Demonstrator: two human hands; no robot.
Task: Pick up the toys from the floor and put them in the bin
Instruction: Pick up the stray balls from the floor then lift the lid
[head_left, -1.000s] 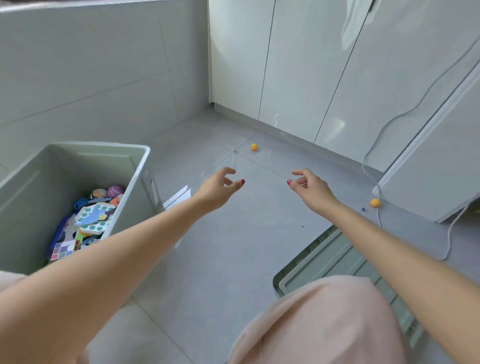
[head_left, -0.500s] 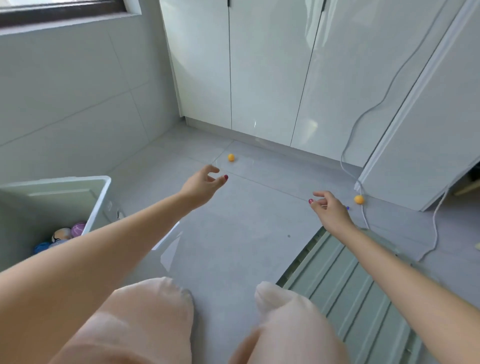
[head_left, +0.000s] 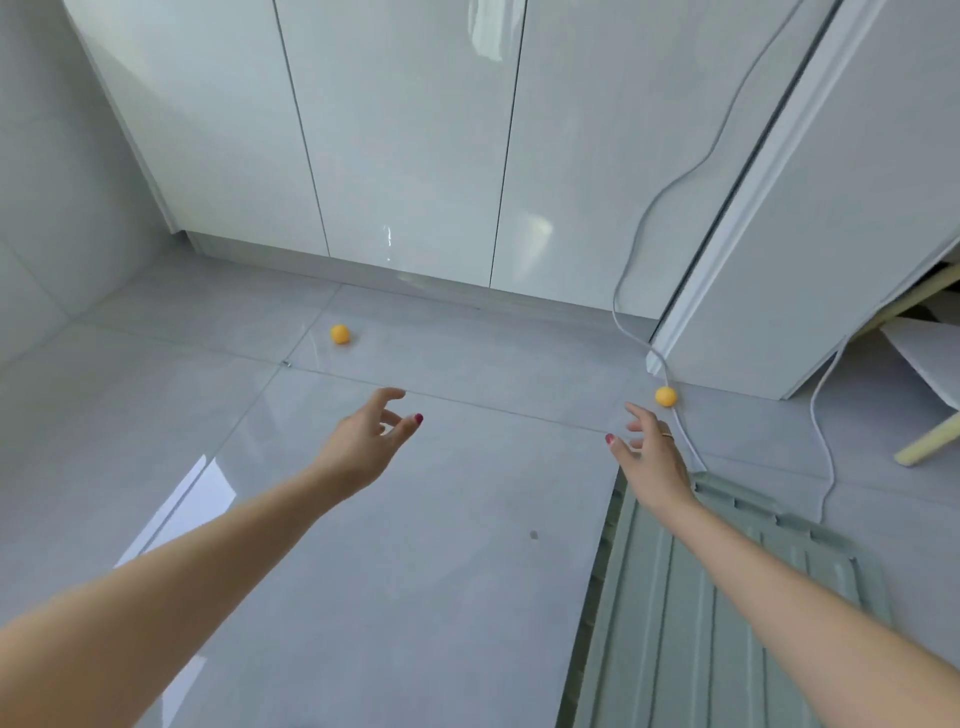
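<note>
Two small orange balls lie on the grey tiled floor. One orange ball (head_left: 340, 334) rests near the white cupboard doors, beyond my left hand (head_left: 371, 441), which is stretched out with fingers apart and holds nothing. The other orange ball (head_left: 665, 396) lies by the corner of a white cabinet, just past the fingertips of my right hand (head_left: 649, 454), which is open and empty too. The bin is out of view.
A green ribbed bin lid (head_left: 727, 597) lies flat on the floor at the lower right under my right forearm. A white cable (head_left: 636, 218) runs down the cupboard front and along the floor past the right ball. White cupboard doors (head_left: 405, 156) close the far side.
The view has swung right and forward, so the bin with toys has left the frame on the left. Both hands have reached further out, the right one close to the right ball.
</note>
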